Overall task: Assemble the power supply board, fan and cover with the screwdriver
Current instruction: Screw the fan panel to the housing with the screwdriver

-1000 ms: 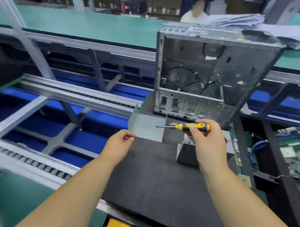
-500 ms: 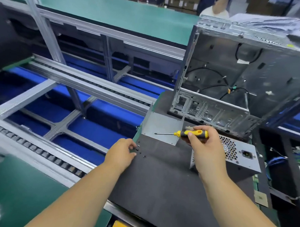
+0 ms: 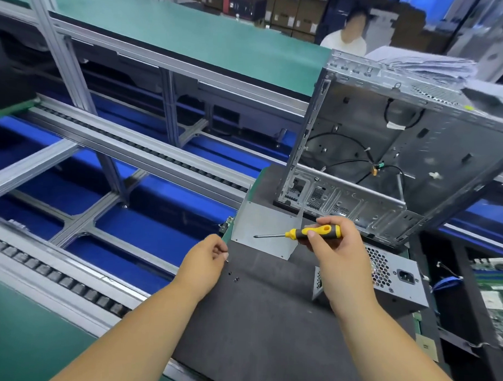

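Right hand [image 3: 339, 259] grips the screwdriver [image 3: 306, 234] level over the metal cover [image 3: 264, 228], tip pointing left; left hand [image 3: 206, 260] fingers pinch a small screw [image 3: 227, 260] (two more lie nearby on the tabletop [image 3: 268, 327]). Power supply [image 3: 398, 283] sits just right.

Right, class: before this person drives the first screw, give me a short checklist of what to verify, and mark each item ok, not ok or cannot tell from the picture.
1. Screwdriver held in the right hand: ok.
2. Screw pinched in the left hand: ok, a small one shows at the fingertips.
3. Spare screws within reach on the black mat: ok.
4. Power supply seated in the case: not ok, it lies on the mat outside the case.
5. Screw set on the driver tip: not ok, tip is bare.
6. Case standing steady: cannot tell.
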A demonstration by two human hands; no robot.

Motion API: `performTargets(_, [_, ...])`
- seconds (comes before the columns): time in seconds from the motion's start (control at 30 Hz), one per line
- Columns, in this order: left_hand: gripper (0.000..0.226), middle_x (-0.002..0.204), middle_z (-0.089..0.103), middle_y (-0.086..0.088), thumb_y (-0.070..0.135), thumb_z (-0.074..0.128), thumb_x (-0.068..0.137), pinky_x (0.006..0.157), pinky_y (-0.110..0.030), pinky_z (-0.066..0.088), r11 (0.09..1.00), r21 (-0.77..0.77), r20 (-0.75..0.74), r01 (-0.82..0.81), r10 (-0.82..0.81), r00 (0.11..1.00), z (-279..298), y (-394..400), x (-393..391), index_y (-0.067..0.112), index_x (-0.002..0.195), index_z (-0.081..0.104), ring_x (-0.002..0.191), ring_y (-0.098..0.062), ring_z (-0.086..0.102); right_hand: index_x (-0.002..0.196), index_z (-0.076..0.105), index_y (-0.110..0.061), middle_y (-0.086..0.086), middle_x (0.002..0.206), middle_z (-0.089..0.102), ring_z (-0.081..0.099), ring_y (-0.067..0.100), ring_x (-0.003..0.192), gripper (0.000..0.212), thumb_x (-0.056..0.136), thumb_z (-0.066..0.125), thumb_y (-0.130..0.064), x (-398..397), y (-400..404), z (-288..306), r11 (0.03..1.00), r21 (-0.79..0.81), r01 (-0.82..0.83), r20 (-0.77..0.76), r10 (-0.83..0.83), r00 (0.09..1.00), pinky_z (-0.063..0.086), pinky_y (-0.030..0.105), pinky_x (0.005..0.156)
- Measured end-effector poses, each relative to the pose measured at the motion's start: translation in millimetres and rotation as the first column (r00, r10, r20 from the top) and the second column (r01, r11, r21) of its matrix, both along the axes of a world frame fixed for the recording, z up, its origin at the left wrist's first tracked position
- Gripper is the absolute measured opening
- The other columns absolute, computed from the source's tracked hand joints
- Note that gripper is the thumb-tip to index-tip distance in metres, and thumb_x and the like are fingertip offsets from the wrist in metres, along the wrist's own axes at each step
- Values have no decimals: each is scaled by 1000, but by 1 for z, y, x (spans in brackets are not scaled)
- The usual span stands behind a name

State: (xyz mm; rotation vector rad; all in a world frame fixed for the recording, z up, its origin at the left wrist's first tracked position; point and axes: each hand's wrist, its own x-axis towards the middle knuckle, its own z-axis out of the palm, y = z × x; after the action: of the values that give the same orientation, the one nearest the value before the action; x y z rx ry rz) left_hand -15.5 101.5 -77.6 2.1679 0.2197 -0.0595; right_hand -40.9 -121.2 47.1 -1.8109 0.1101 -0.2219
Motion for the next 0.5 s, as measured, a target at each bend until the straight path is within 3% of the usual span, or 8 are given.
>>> performTargets(0.07, [14,85,64,5,19,62,90,65,-15,42,983,-183,15,-4,7,1000,17,-6,1,31,83,58,74,-5,60,95,59,-35,-10,88,72,73,11,88,25,93,62,-11,0,0,5,1000,2,-22,12,22,1000,52,40,87])
performTargets(0.2, [8,83,68,-3,12,62,90,73,-21,46,854,-514,32,80,-74,997,49,-25,3,20,90,62,74,-7,61,99,60,-29,-9,86,72,73,12,90,23,94,61,-7,-1,-5,12,999,14,-37,59,37,998,53,45,90])
performTargets(0.37, [10,85,67,-6,2,59,92,73,-23,49,753,-651,16,97,-115,993,68,-53,3,11,97,62,73,-7,61,99,59,-35,-11,88,73,72,5,89,26,93,62,-11,-8,-23,21,1000,4,12,79,-13,997,50,36,75])
performTargets(0.5, [13,81,66,-4,-2,55,93,70,-22,48,682,-726,-3,90,-133,991,76,-75,3,9,95,62,71,-9,60,98,59,-36,-10,88,73,72,8,90,26,93,61,-11,-16,-41,25,999,9,47,81,-48,996,52,38,86])
